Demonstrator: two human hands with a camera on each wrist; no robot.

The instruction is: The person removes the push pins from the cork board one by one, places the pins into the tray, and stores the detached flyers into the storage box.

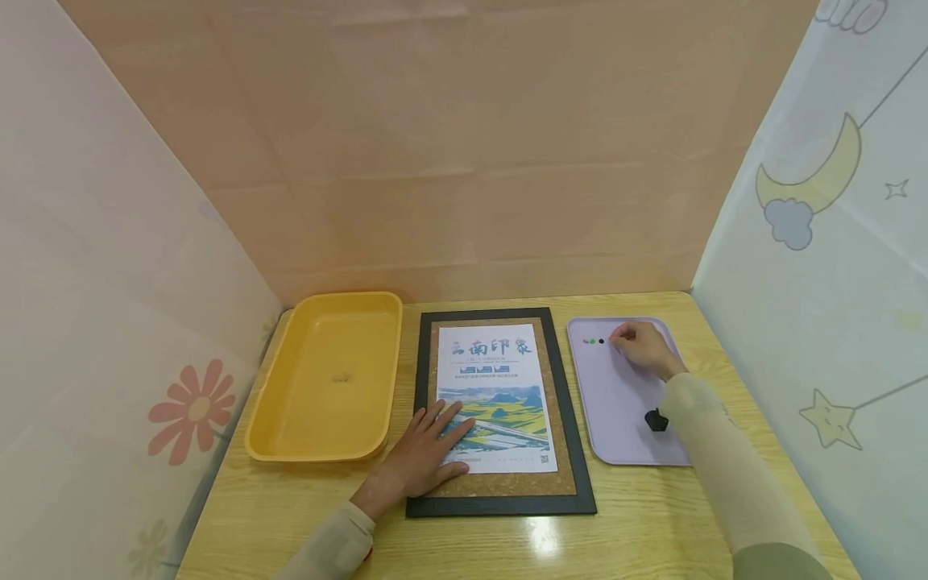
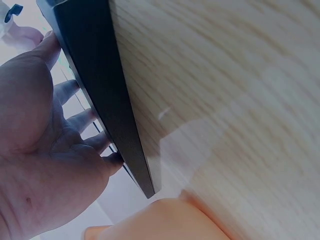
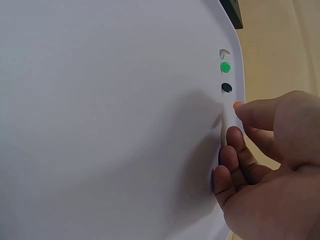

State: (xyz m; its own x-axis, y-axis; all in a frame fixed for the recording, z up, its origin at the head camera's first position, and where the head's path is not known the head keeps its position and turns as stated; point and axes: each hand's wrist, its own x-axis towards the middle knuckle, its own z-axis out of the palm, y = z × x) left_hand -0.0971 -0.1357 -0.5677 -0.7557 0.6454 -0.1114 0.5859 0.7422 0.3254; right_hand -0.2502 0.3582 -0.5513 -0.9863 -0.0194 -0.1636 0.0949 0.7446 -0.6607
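My left hand (image 1: 426, 453) lies with spread fingers on the lower left of a printed poster (image 1: 500, 354). The poster rests on a cork board (image 1: 507, 485) with a black frame (image 2: 100, 75). Over the far end of a lilac tray (image 1: 616, 427), my right hand (image 1: 644, 346) pinches an orange thumbtack (image 3: 237, 105) between thumb and forefinger, its other fingers loosely curled. Beside those fingertips, a black thumbtack (image 3: 227, 87), a green thumbtack (image 3: 225, 67) and a white thumbtack (image 3: 224, 52) form a row along the tray's edge.
A yellow bin (image 1: 319, 302) stands left of the board, with a small dark patch on its floor. A small black object (image 1: 656, 420) lies on the tray near the right forearm. Fabric walls enclose the wooden table (image 1: 623, 524) at the back and both sides.
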